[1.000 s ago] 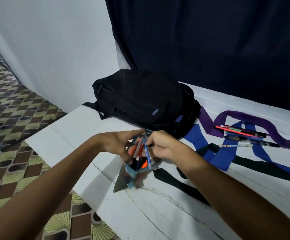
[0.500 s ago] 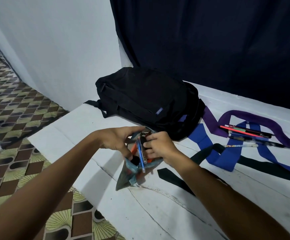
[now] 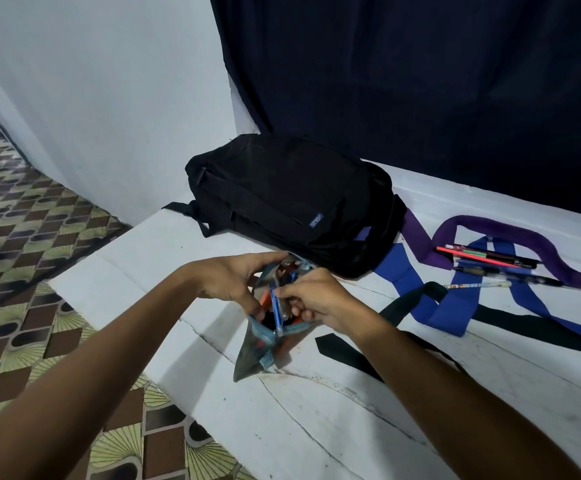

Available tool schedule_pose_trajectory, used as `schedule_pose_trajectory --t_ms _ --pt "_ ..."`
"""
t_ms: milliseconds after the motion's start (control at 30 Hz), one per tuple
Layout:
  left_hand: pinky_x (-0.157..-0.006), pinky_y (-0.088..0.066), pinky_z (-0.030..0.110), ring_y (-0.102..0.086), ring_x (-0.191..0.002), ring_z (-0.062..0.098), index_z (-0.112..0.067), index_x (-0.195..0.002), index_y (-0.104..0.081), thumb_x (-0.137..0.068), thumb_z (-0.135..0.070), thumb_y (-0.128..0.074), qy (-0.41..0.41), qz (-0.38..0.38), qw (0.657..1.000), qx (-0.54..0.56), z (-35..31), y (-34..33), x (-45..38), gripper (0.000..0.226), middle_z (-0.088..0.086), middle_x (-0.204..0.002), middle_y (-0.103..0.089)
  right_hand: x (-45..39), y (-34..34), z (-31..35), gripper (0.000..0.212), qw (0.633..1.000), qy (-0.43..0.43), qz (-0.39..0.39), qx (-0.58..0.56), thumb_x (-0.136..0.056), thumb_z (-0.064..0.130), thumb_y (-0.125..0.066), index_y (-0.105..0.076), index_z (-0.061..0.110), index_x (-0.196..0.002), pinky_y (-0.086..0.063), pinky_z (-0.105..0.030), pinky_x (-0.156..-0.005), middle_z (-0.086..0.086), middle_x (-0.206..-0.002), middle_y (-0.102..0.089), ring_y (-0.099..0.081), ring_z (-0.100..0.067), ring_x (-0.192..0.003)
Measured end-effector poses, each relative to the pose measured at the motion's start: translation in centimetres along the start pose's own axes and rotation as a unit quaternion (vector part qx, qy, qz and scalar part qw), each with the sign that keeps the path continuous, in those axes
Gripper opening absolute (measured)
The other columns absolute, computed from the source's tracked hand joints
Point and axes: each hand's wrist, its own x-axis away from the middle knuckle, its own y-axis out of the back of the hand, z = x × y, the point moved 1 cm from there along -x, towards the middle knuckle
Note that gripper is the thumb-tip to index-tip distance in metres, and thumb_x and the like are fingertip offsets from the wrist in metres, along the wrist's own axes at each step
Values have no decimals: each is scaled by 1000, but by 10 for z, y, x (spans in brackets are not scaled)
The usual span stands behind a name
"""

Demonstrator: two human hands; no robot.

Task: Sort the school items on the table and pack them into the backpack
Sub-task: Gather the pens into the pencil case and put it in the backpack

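Near the surface's front left edge, the left hand (image 3: pixel 228 278) holds the pencil pouch (image 3: pixel 265 337) mouth open while the right hand (image 3: pixel 311 299) pinches a blue pen (image 3: pixel 276 311) into it; a loosened grip could spill the contents floorward.

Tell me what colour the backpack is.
Black, with a small blue label; backpack clearest in the head view.

Two bare forearms reach in from the bottom corners, no sleeves, watch or jewellery showing; bare left hand (image 3: pixel 228 278) and bare right hand (image 3: pixel 320 299).
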Motion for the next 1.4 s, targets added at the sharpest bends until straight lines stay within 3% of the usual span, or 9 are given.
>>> schedule_pose_trajectory --t_ms 200,267,467,633,700,867,933,1133,1400 --pt "-93 -51 22 -55 -122 8 -35 -136 -39 -67 12 -80 -19 -5 1000 8 0 0 0 93 -5 -135 -57 -7 -1 -6 9 989 -17 -57 -137 -83 -4 -62 -63 -8 -91 -39 -17 -36 -17 -66 -54 -45 -9 -34" --pt "-102 -48 28 -51 -128 10 -29 -145 -34 -64 5 -85 -7 -12 1000 -9 2 1 0 102 -6 -139 -53 -8 -4 -8 6 987 -5 -60 -149 -85 -3 -63 -63 -7 -89 -43 -18 -37 -14 -60 -56 -48 -8 -35" --pt "-99 -50 28 -48 -130 4 -22 -151 -27 -58 1 -83 -10 -24 999 -25 0 2 0 111 -11 -140 -51 -12 -6 -3 24 997 37 -61 -11 -85 15 -73 -59 0 -72 -40 -19 -36 -10 -53 -53 -47 -10 -31" --pt "-103 -48 35 -50 -129 9 -23 -151 -29 -57 -3 -84 -16 -22 999 -18 3 2 2 111 -8 -140 -52 -2 -8 -2 21 1000 -4 -23 -20 -94 21 -60 -59 3 -83 -28 -18 -34 -17 -67 -59 -45 -10 -33" --pt "-105 -47 38 -51 -128 10 -21 -152 -28 -56 -5 -84 -18 -23 999 -22 4 2 1 112 -7 -140 -53 3 -8 -1 22 1000 -5 -6 6 -91 24 -64 -62 6 -79 -24 -17 -33 -9 -57 -56 -40 -8 -34" --pt "-103 -48 41 -55 -125 14 -23 -146 -37 -58 1 -83 -31 -18 999 -16 4 4 1 102 -2 -134 -58 9 -9 3 3 999 -17 34 -2 -85 1 -63 -66 0 -84 -27 -15 -33 -6 -52 -54 -43 -6 -35" --pt "-103 -47 44 -56 -123 17 -23 -147 -36 -58 1 -83 -31 -15 999 -12 7 5 2 104 -1 -134 -58 5 -12 1 9 1000 -20 11 -20 -84 -7 -58 -65 -2 -82 -35 -15 -35 -7 -50 -56 -49 -7 -36" --pt "-101 -49 44 -58 -121 17 -22 -149 -33 -55 -3 -85 -31 -14 999 -21 11 9 0 109 -2 -132 -58 9 -14 8 5 997 -24 31 66 -80 0 -71 -68 4 -82 -26 -14 -33 0 -44 -55 -44 -4 -34" --pt "-107 -45 36 -46 -132 11 -24 -151 -29 -50 -14 -89 -23 -16 999 -47 13 12 0 118 -10 -144 -47 -3 -17 1 6 994 4 -63 -88 -83 -9 -64 -64 -3 -86 -53 -20 -45 -10 -60 -63 -59 -11 -41"
